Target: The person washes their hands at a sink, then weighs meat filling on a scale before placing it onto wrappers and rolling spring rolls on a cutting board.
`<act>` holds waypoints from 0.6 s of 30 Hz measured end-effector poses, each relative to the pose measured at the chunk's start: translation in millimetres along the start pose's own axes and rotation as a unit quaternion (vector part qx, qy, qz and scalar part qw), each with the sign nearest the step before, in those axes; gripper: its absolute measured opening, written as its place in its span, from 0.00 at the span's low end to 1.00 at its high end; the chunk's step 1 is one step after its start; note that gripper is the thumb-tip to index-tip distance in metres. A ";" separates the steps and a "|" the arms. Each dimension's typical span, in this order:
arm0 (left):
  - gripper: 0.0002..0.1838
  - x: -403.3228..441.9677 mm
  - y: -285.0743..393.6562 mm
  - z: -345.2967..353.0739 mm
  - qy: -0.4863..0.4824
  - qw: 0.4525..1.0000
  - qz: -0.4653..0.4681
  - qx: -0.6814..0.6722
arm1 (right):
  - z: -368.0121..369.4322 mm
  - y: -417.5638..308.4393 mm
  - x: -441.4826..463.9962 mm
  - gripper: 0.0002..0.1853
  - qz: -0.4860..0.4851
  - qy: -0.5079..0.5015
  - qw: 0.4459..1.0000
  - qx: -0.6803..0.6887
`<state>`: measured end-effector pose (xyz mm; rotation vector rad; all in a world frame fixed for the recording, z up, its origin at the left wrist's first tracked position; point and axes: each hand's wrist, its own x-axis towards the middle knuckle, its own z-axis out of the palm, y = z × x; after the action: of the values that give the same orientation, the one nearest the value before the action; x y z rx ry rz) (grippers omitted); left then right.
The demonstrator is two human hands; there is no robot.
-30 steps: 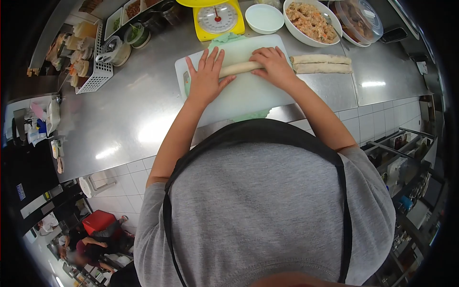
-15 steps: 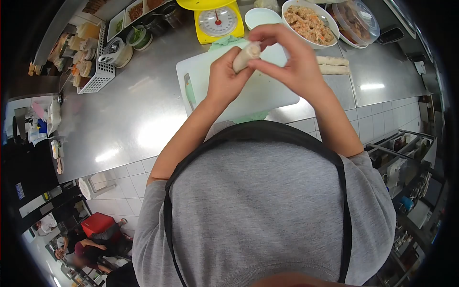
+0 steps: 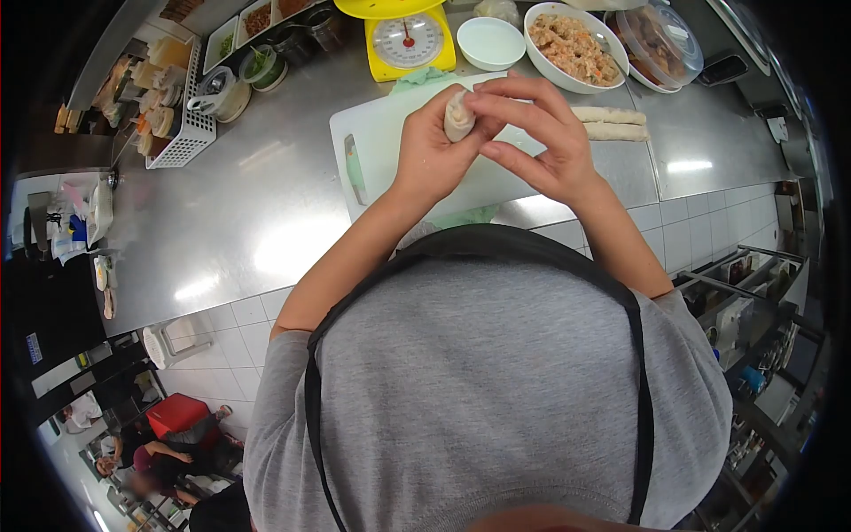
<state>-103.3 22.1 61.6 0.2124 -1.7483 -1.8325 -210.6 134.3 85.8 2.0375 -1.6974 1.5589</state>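
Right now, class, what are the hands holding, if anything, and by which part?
The left hand holds a pale dough roll, wrapped around its body with one end showing; the right hand has fingertips at that end.

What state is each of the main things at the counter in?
Left hand: closed around a roll
Held roll: off the board, end facing up
Right hand: partly open, at the roll's end
Board: flat
Two rolls: lying side by side
Filling bowl: uncovered, well filled
Pale bowl: uncovered
Scale: upright, needle near top
Basket: holding containers
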 end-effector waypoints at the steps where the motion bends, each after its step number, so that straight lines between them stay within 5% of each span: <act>1: 0.06 0.3 1.6 0.2 -0.006 1.000 0.003 0.011 | -1.2 -0.4 -0.8 0.22 0.007 -0.001 1.000 0.022; 10: 0.08 4.1 2.7 1.1 -0.026 0.998 0.044 0.042 | -7.1 -2.1 7.7 0.18 -0.073 -0.028 0.990 -0.117; 18: 0.10 6.0 11.2 2.4 -0.009 0.998 0.031 0.056 | -23.8 -14.0 17.2 0.23 -0.088 -0.014 0.991 -0.098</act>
<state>-106.0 21.5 74.2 0.1851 -1.8502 -1.7002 -217.2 142.1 116.7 2.0529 -1.5606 1.2636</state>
